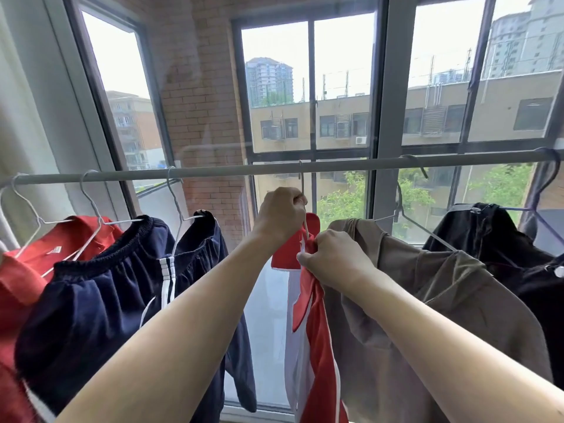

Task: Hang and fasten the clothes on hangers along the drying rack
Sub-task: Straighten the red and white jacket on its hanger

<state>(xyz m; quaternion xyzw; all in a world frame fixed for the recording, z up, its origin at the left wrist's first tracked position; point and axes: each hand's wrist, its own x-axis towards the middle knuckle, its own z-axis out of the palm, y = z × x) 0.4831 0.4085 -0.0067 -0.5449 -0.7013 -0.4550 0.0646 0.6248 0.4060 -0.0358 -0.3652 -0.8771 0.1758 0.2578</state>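
No text, brand, number or sign can be read. A small white label inside the collar of the red shirt (pixel 55 249) is too blurred to make out.

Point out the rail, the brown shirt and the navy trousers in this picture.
rail (pixel 213 172): head view, bare stretch left of centre.
brown shirt (pixel 427 300): head view, middle of the cloth.
navy trousers (pixel 100 300): head view, gathered cloth below the waistband.
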